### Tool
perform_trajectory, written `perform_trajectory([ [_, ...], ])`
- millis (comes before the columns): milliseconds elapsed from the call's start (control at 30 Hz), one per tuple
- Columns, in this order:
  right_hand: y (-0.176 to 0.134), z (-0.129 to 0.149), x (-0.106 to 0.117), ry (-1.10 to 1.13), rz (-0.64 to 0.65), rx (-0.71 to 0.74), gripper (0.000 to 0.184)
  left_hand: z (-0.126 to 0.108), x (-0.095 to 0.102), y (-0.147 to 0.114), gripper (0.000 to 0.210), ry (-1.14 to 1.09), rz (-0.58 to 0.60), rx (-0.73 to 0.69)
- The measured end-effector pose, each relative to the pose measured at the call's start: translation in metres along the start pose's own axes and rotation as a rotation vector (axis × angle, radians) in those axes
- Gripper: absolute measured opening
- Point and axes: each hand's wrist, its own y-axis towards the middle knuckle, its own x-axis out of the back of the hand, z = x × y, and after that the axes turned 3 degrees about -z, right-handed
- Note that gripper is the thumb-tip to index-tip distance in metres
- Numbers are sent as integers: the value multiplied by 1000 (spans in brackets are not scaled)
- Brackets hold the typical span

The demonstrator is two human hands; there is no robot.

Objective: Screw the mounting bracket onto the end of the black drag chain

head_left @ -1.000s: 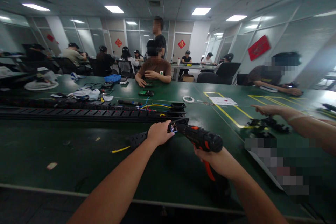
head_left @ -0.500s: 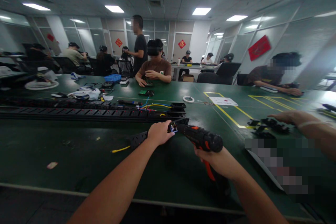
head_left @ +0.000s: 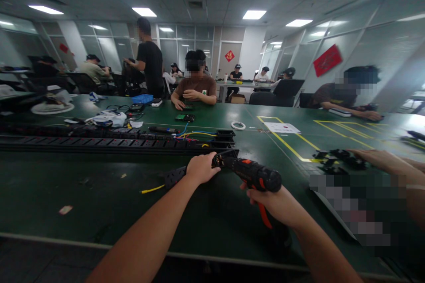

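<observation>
My left hand (head_left: 202,169) is closed around a short black power strip (head_left: 175,177) that lies at an angle above the green table. A yellow cable (head_left: 152,189) comes out of its left end. Small parts show at the strip's right end, just past my fingers. My right hand (head_left: 265,199) grips a black and orange cordless drill (head_left: 255,173) by its handle. The drill's nose points left at the strip's right end; whether the bit touches it I cannot tell.
Long black power strips (head_left: 116,145) lie across the table behind my left hand. A white tape roll (head_left: 238,125) and a paper sheet (head_left: 282,128) lie further back. At the right, a co-worker's hand (head_left: 375,157) reaches to a pile of black parts (head_left: 338,159).
The drill and my hands stay nearly in place, the strip's end turned slightly. The standing person behind has moved left. The co-worker's hand at the right has shifted at the black parts.
</observation>
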Motion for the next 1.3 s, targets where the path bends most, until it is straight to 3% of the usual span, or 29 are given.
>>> perform_trajectory([
  [300,2,-6,2,-106,-39,48,24,0,-4,1,64,7,12,6],
  [533,1,-3,2,-41,32,49,14,0,-4,1,64,6,3,3],
  [800,2,-3,2,-125,28,69,8,1,-4,1,63,4,-6,-4],
  [1300,2,-2,0,-147,-17,52,10,-3,2,-1,63,1,50,30],
])
